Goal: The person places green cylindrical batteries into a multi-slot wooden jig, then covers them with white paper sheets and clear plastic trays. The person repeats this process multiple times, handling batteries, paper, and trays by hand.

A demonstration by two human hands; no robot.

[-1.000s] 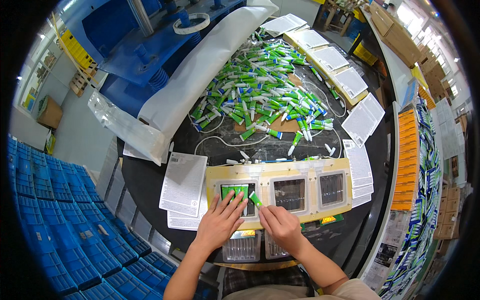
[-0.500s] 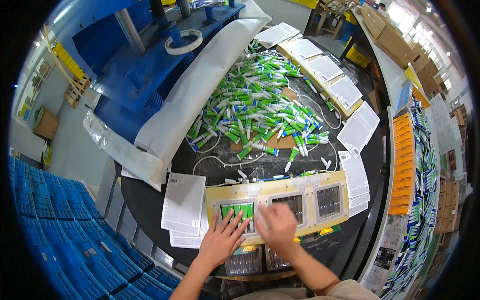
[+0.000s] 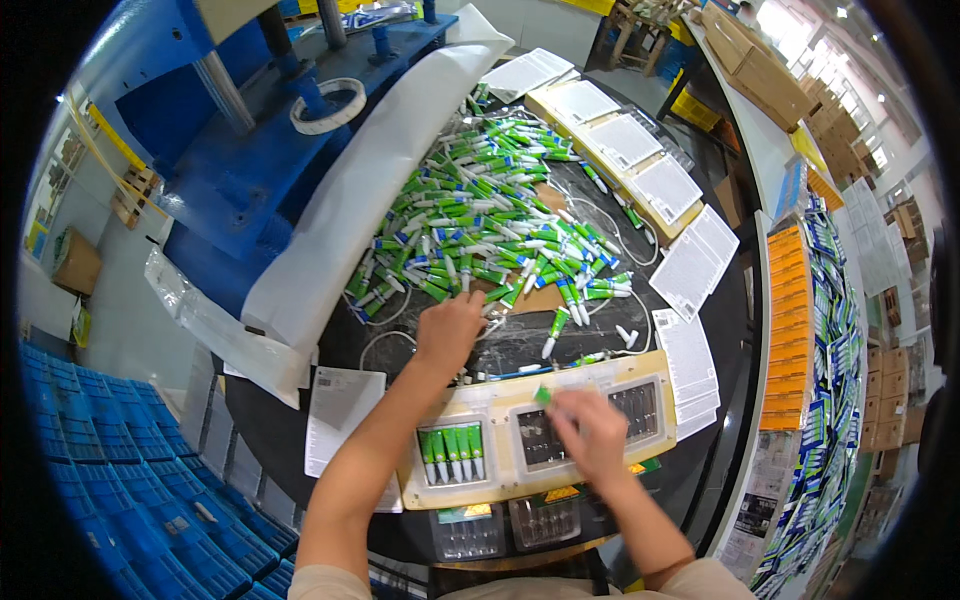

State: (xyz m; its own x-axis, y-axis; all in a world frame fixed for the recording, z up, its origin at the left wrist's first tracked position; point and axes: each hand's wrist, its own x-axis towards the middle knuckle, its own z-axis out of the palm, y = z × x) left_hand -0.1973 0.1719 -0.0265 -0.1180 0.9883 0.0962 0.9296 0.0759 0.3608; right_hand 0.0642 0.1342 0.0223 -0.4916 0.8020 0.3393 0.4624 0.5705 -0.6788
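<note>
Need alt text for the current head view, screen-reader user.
A person's right hand holds a green tube over a cream frame with three openings, while the left hand is at the near edge of a pile of green-and-white tubes. A row of tubes lies in the frame's left opening.

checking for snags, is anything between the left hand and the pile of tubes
Nothing visible: the left hand is at the near edge of the pile of tubes; whether it grips one is unclear.

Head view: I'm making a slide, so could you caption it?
Left hand at the tube pile, right hand holding a green tube over the three-window frame.
</note>
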